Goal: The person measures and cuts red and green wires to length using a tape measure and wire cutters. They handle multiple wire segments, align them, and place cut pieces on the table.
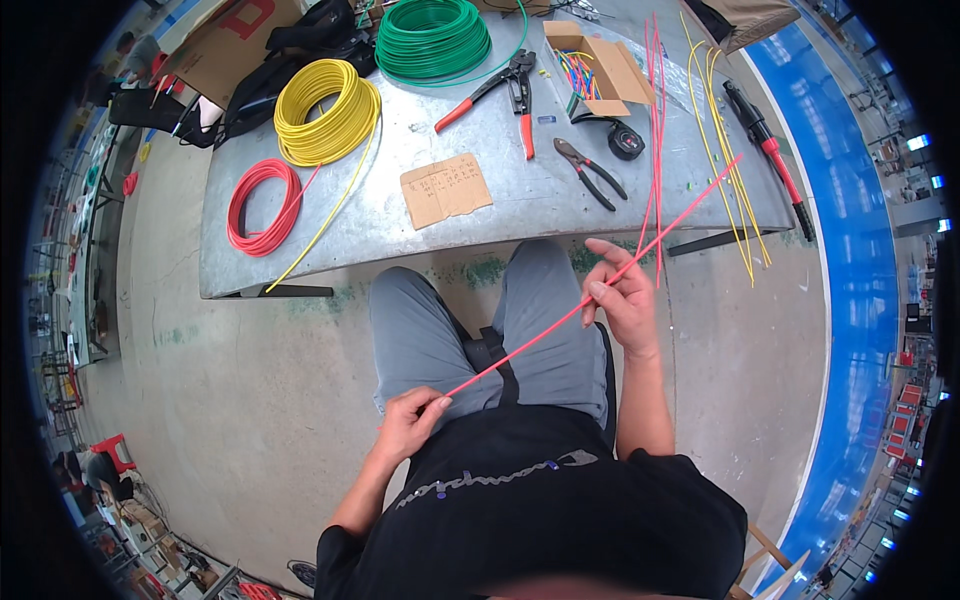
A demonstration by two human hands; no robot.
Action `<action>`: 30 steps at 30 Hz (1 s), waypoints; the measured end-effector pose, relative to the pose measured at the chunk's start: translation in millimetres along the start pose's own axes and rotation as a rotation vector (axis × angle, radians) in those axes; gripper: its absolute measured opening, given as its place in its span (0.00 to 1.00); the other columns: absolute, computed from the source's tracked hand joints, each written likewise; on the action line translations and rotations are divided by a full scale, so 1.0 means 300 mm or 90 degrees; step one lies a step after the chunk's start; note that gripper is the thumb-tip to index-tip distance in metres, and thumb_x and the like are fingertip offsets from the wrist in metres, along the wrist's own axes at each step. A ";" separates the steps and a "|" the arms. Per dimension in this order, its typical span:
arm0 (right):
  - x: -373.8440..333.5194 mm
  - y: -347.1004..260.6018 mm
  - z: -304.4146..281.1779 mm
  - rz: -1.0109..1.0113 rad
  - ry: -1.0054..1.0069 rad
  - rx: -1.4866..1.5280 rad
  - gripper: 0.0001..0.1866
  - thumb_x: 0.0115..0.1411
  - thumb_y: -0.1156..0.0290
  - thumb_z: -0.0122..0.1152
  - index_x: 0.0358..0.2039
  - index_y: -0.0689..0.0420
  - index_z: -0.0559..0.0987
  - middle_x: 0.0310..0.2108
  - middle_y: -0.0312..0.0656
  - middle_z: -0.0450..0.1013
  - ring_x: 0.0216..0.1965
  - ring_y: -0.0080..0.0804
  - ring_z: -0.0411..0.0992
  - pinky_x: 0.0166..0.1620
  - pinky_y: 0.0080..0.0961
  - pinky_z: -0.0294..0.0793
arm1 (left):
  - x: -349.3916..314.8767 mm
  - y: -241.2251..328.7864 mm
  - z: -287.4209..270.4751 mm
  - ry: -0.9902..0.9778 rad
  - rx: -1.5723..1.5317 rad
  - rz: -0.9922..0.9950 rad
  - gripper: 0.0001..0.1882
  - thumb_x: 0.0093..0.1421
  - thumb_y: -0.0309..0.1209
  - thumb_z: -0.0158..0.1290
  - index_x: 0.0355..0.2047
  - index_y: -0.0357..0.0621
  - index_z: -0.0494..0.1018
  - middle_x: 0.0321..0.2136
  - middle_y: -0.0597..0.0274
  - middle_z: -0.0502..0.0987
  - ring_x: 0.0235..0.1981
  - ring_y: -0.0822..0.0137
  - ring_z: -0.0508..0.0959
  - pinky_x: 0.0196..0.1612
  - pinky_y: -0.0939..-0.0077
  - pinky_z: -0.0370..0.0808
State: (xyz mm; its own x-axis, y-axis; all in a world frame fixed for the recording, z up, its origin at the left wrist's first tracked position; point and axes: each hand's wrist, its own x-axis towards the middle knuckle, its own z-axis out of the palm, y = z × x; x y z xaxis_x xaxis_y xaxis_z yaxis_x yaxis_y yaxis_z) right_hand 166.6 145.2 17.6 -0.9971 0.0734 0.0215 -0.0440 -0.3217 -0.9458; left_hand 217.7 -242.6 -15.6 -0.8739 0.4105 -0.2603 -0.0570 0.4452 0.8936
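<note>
A straight length of red wire point(540, 336) runs slantwise over my lap, rising toward the right edge of the table. Its lower end is pinched in my left hand point(408, 420), close to my waist. Farther along, my right hand point(622, 305) grips the same wire between thumb and forefinger, with the other fingers partly curled. Beyond my right hand the wire's far part crosses other cut red wires point(656, 130) that lie on the table and hang past its front edge. Cut yellow wires point(735, 180) lie to their right.
On the metal table point(340, 215) lie red point(262, 210), yellow point(325, 112) and green point(433, 40) wire coils. Around the middle are a cardboard note point(446, 190), a red-handled crimping tool point(520, 95), pliers point(590, 175), a tape measure point(625, 141) and a small box point(600, 75). A red-and-black tool point(768, 148) lies right.
</note>
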 end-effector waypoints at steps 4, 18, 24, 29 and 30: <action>0.002 0.003 0.011 0.002 0.000 -0.023 0.30 0.67 0.78 0.60 0.69 0.64 0.68 0.30 0.42 0.76 0.23 0.27 0.76 0.27 0.24 0.79 | 0.004 -0.004 0.014 -0.004 -0.035 -0.007 0.09 0.69 0.31 0.62 0.35 0.36 0.82 0.26 0.57 0.79 0.27 0.67 0.77 0.32 0.70 0.73; -0.007 0.025 0.096 0.052 -0.065 -0.022 0.30 0.68 0.81 0.60 0.70 0.63 0.68 0.32 0.37 0.74 0.27 0.22 0.75 0.32 0.21 0.79 | 0.011 -0.015 0.069 0.020 -0.053 0.002 0.10 0.70 0.30 0.61 0.36 0.34 0.81 0.26 0.64 0.78 0.28 0.73 0.74 0.34 0.74 0.72; -0.030 0.073 0.171 0.102 -0.132 -0.029 0.29 0.69 0.79 0.61 0.70 0.62 0.68 0.33 0.33 0.75 0.28 0.18 0.75 0.32 0.17 0.76 | 0.021 0.011 0.092 0.063 -0.068 -0.025 0.10 0.69 0.31 0.62 0.37 0.34 0.81 0.25 0.65 0.78 0.29 0.74 0.74 0.34 0.75 0.71; -0.036 0.097 0.197 0.111 -0.135 -0.034 0.28 0.70 0.79 0.60 0.69 0.63 0.68 0.33 0.34 0.75 0.28 0.19 0.76 0.33 0.17 0.77 | 0.033 0.006 0.110 0.085 -0.117 -0.044 0.10 0.70 0.31 0.62 0.37 0.35 0.82 0.24 0.68 0.76 0.26 0.78 0.72 0.29 0.78 0.69; -0.035 0.096 0.196 0.107 -0.133 -0.038 0.28 0.70 0.79 0.59 0.69 0.63 0.68 0.33 0.34 0.75 0.28 0.19 0.76 0.33 0.17 0.77 | 0.032 0.003 0.111 0.087 -0.118 -0.052 0.10 0.70 0.31 0.62 0.37 0.35 0.82 0.23 0.69 0.76 0.25 0.79 0.71 0.28 0.79 0.69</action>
State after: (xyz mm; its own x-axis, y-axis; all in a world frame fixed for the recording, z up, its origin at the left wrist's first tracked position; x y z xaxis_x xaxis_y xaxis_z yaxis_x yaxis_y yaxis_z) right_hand 172.1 79.7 9.0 -0.9816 -0.1753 -0.0763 0.1204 -0.2565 -0.9590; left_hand 225.3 -211.7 -29.6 -0.9194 0.2621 -0.2932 -0.2063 0.3134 0.9270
